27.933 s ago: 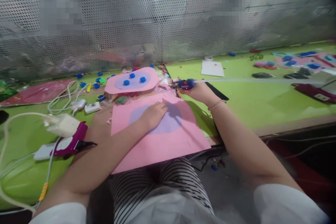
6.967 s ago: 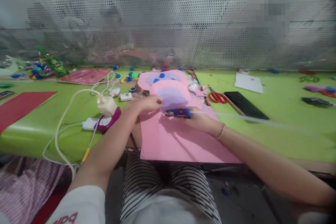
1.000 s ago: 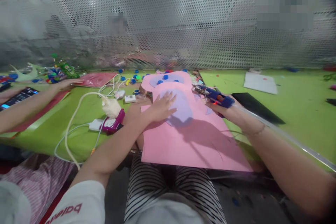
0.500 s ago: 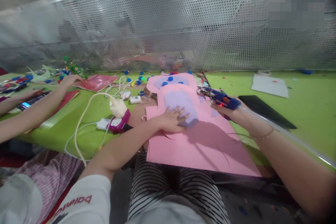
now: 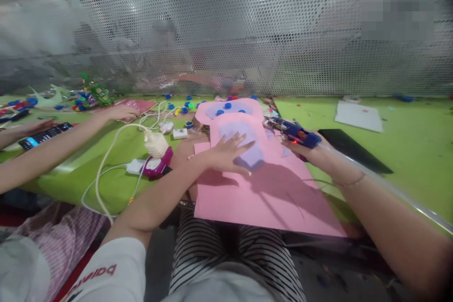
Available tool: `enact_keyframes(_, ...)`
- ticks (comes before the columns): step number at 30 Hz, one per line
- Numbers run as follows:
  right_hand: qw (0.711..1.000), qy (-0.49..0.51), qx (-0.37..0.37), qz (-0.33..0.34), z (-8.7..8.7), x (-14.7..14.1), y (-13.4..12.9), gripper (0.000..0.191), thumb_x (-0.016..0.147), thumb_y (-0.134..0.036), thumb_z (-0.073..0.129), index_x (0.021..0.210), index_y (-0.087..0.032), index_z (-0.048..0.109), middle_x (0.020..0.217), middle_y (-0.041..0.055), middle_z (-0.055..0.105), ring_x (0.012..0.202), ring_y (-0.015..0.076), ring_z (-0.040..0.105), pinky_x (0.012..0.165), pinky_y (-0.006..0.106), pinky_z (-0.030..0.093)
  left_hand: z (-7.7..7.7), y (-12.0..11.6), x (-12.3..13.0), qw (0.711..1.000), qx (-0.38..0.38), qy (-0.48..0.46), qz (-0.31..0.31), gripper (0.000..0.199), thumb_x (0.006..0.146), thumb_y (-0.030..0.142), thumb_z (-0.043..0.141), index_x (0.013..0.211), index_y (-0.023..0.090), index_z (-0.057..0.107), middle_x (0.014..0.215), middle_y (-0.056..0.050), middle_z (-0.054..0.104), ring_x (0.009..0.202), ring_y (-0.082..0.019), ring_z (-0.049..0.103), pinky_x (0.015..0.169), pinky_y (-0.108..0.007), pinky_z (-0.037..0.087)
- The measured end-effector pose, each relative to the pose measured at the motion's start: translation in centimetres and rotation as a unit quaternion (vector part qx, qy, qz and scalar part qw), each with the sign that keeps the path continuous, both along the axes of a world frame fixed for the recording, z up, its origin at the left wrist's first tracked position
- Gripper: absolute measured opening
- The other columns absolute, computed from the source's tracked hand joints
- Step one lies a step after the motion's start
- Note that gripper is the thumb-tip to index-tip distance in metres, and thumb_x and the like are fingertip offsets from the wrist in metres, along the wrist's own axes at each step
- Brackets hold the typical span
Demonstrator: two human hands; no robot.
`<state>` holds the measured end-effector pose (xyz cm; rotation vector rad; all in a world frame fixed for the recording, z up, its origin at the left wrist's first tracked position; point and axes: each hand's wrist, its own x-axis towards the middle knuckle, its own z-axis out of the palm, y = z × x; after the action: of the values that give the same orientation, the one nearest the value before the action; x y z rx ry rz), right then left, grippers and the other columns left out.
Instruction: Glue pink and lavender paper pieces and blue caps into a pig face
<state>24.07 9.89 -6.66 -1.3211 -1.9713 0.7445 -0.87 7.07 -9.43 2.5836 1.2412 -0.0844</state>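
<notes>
My left hand [image 5: 229, 155] is over a lilac paper oval [image 5: 254, 159], its fingers spread; I cannot tell whether it touches. The oval lies on the belly of a pink paper bear shape [image 5: 212, 132]. Blue bottle caps [image 5: 228, 105] sit on the bear's head, over another lilac patch. A large pink sheet [image 5: 262, 207] lies at the near table edge. My right hand [image 5: 320, 151] is wrapped around a blue hot glue gun [image 5: 293, 131] with a small red light. Its nozzle points left toward the bear. A long clear glue stick [image 5: 382, 184] trails back along my forearm.
A purple power strip [image 5: 157, 165] with plugs and white cables is left of the paper. Loose caps [image 5: 184, 110] lie behind. A black flat board [image 5: 354, 148] and white foam piece [image 5: 359, 115] lie right. Another person's arm [image 5: 71, 144] and phone [image 5: 46, 136] are left. A perforated metal screen [image 5: 226, 33] closes the back.
My left hand has lifted and spread its fingers, shifting slightly left over the oval. My right hand keeps the glue gun in about the same place. The other person's hand has moved right.
</notes>
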Motion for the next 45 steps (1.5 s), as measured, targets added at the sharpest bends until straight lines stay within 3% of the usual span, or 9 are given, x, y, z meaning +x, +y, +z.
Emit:
enact_keyframes(3,0.999,-0.031,-0.007,-0.023,0.2,-0.1,0.0,0.025,0.070,-0.043,0.061,0.067,-0.021,0.050,0.045,-0.0016,0.046,0.044,0.0134,0.041,0.046,0.029,0.028,-0.2,0.0,-0.1,0.999,-0.027,0.031,-0.017,0.095,0.070,0.073,0.046,0.145,0.029,0.009,0.153,-0.007,-0.003,0.138,-0.032,-0.011,0.109,-0.055,-0.002)
enact_keyframes(9,1.000,-0.001,-0.012,0.000,0.9,-0.6,-0.5,0.024,0.069,-0.040,0.063,0.069,-0.019,0.051,0.044,-0.0035,0.043,0.041,0.0102,0.037,0.043,0.027,0.026,-1.4,0.1,0.2,0.998,-0.039,0.036,-0.030,0.090,0.071,0.069,0.049,0.145,0.032,0.013,0.153,-0.005,-0.003,0.139,-0.032,-0.008,0.109,-0.056,0.002)
enact_keyframes(16,0.998,0.028,-0.047,-0.010,0.7,-0.9,-0.7,0.021,0.067,-0.034,0.065,0.072,-0.019,0.051,0.046,-0.0034,0.046,0.041,0.0104,0.041,0.042,0.026,0.029,-1.1,0.1,0.1,0.998,-0.042,0.033,-0.029,0.090,0.069,0.074,0.045,0.144,0.035,0.013,0.153,-0.006,-0.002,0.139,-0.033,-0.004,0.109,-0.055,0.004)
enact_keyframes(20,1.000,0.018,-0.020,0.004,0.2,-0.7,-0.3,0.022,0.066,-0.036,0.065,0.074,-0.018,0.053,0.048,-0.0032,0.048,0.041,0.0104,0.043,0.040,0.024,0.030,-0.9,0.3,-0.1,0.999,-0.028,0.025,-0.036,0.085,0.073,0.075,0.038,0.144,0.031,0.019,0.153,-0.008,0.006,0.140,-0.030,0.004,0.111,-0.049,0.009)
enact_keyframes(26,0.999,0.031,-0.013,0.012,0.0,-0.4,0.1,0.024,0.068,-0.038,0.063,0.078,-0.018,0.056,0.047,-0.0044,0.047,0.039,0.0091,0.041,0.037,0.023,0.030,-1.0,0.6,-0.2,0.998,0.034,0.016,-0.052,0.060,0.089,0.054,0.032,0.140,0.021,0.033,0.150,-0.010,0.023,0.137,-0.022,0.022,0.111,-0.034,0.015)
enact_keyframes(29,1.000,0.020,0.004,0.016,0.0,-0.4,0.2,0.025,0.068,-0.039,0.063,0.078,-0.017,0.058,0.046,-0.0047,0.047,0.038,0.0088,0.041,0.037,0.022,0.030,-1.2,0.6,-0.3,0.998,0.027,0.017,-0.049,0.073,0.082,0.065,0.036,0.141,0.022,0.030,0.150,-0.011,0.021,0.137,-0.025,0.020,0.111,-0.037,0.014)
enact_keyframes(34,1.000,-0.013,0.017,0.014,-0.6,-0.3,0.6,0.027,0.068,-0.040,0.063,0.081,-0.017,0.059,0.047,-0.0034,0.050,0.037,0.0100,0.044,0.038,0.023,0.032,-1.8,0.8,-0.6,1.000,-0.014,0.020,-0.007,0.103,0.064,0.079,0.045,0.145,0.022,0.016,0.153,-0.012,0.002,0.139,-0.031,0.001,0.111,-0.044,0.010)
enact_keyframes(38,0.999,-0.036,0.003,-0.008,-0.8,-0.3,0.7,0.031,0.068,-0.044,0.062,0.084,-0.017,0.060,0.047,-0.0034,0.051,0.036,0.0100,0.044,0.038,0.023,0.033,-2.1,1.1,-0.8,1.000,-0.026,0.013,-0.003,0.103,0.066,0.076,0.047,0.146,0.021,0.014,0.153,-0.010,-0.001,0.139,-0.031,-0.002,0.112,-0.041,0.010)
enact_keyframes(45,0.999,-0.048,-0.007,-0.006,-0.3,-0.6,0.5,0.028,0.069,-0.042,0.061,0.082,-0.018,0.059,0.047,-0.0037,0.049,0.038,0.0095,0.043,0.040,0.023,0.032,-1.9,1.3,-0.9,1.000,-0.015,-0.003,0.001,0.085,0.077,0.068,0.042,0.143,0.020,0.024,0.152,-0.012,0.009,0.139,-0.027,0.011,0.111,-0.037,0.014)
